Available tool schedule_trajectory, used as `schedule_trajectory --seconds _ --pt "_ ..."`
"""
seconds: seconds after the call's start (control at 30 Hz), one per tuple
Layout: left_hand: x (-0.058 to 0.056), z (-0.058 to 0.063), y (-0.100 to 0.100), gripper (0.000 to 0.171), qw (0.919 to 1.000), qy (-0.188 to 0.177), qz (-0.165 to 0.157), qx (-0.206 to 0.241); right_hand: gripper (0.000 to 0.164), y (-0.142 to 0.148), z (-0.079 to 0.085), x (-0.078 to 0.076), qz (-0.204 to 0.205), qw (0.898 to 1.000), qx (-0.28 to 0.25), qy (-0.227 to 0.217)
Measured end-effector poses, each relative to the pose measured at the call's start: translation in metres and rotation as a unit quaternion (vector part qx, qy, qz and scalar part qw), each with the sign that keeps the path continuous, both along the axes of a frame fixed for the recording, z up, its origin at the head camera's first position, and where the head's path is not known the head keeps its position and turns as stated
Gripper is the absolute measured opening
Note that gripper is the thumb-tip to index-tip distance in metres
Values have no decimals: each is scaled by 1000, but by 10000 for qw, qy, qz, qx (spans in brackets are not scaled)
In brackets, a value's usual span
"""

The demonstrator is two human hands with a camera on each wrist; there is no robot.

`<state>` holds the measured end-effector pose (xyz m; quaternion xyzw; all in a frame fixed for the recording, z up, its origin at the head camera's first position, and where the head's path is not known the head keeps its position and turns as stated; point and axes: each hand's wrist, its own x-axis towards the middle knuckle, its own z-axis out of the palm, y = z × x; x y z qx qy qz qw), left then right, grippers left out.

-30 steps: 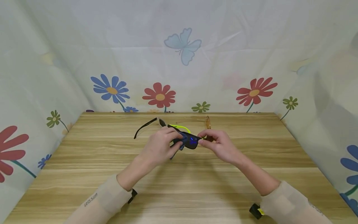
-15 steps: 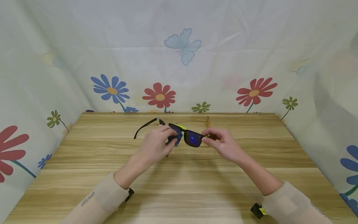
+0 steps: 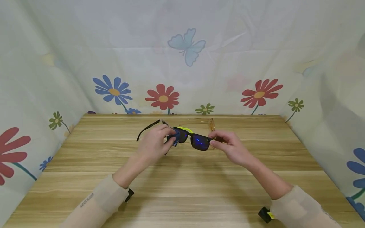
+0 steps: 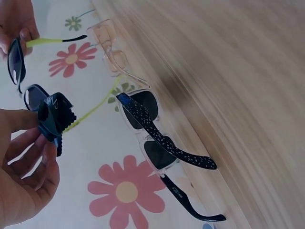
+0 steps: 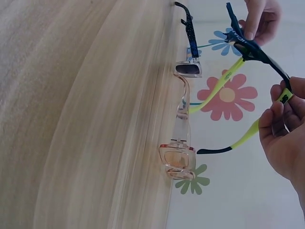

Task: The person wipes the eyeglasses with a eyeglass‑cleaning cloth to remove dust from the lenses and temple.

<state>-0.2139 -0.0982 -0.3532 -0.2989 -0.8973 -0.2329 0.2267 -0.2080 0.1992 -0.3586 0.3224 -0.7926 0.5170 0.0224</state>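
Two hands hold one pair of sunglasses (image 3: pixel 200 142) between them, above the table (image 3: pixel 182 190). Its front runs left to right, dipping slightly toward the right hand (image 3: pixel 232 148), which pinches the frame near its hinge. The left hand (image 3: pixel 154 141) pinches one blue cloth (image 4: pixel 57 114) folded over the opposite end, so both hands are equally near, one at each end. The yellow-green arms are spread, pointing away. Beyond, two more pairs sit on the table: one clear pair (image 4: pixel 143 107) behind the left hand, one amber pair (image 5: pixel 176 157) behind the right.
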Motion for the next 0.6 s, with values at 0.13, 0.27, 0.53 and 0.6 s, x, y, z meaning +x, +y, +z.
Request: schedule_trajectory --seconds 0.13,0.27,0.53,0.6 --pt "-3 0 -5 14 9999 -77 94 -7 12 2 2 1 11 10000 26 -49" --pt "-3 0 -5 12 9999 -97 89 -14 12 3 3 1 17 10000 42 -84" --pt "0 3 2 13 9999 94 -114 -63 13 1 3 0 -21 9999 139 -40" --pt "1 2 6 12 9996 113 -241 -14 13 -1 3 0 -16 9999 140 -15"
